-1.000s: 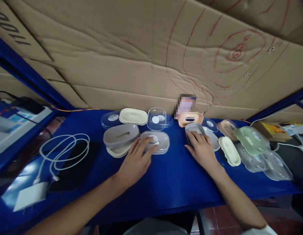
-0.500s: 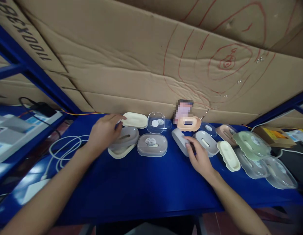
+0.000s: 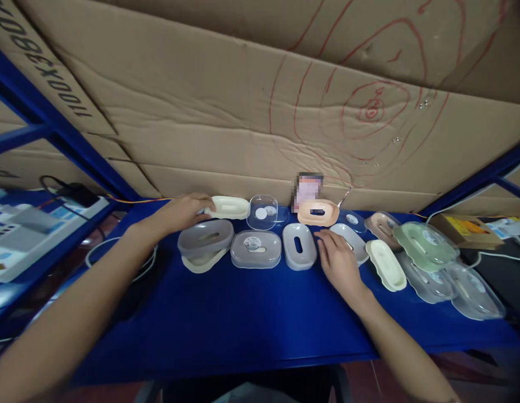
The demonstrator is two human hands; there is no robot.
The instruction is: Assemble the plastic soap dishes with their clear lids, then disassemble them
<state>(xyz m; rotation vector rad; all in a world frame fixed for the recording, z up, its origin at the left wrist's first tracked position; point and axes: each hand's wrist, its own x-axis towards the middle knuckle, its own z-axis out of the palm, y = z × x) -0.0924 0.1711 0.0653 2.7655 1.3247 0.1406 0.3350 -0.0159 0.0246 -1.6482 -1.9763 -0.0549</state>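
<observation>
My left hand (image 3: 187,212) is at the back left of the blue table, thumb and fingers closed on the left end of a cream soap dish (image 3: 232,207). A grey soap dish piece (image 3: 206,238) lies tilted over a cream one (image 3: 205,262) just in front of it. My right hand (image 3: 338,263) has its fingers stretched out and holds nothing. To its left, a grey slotted soap dish tray (image 3: 290,246) lies flat, apart from the fingertips. Behind the fingers is a whitish-grey dish (image 3: 355,246), partly hidden by the hand. A lidded grey soap dish (image 3: 256,249) lies between my hands.
A clear lid (image 3: 263,212) and a peach slotted tray (image 3: 318,212) lie at the back, before a phone-like blurred object (image 3: 309,187). Rightward are a cream dish (image 3: 385,266), a green lidded dish (image 3: 427,246) and several grey ones. Cardboard (image 3: 179,112) walls off the back.
The grey slotted tray, tilted under my right hand before, now lies flat, and that hand has let go. My left hand has closed on the cream dish's end. The view has shifted slightly.
</observation>
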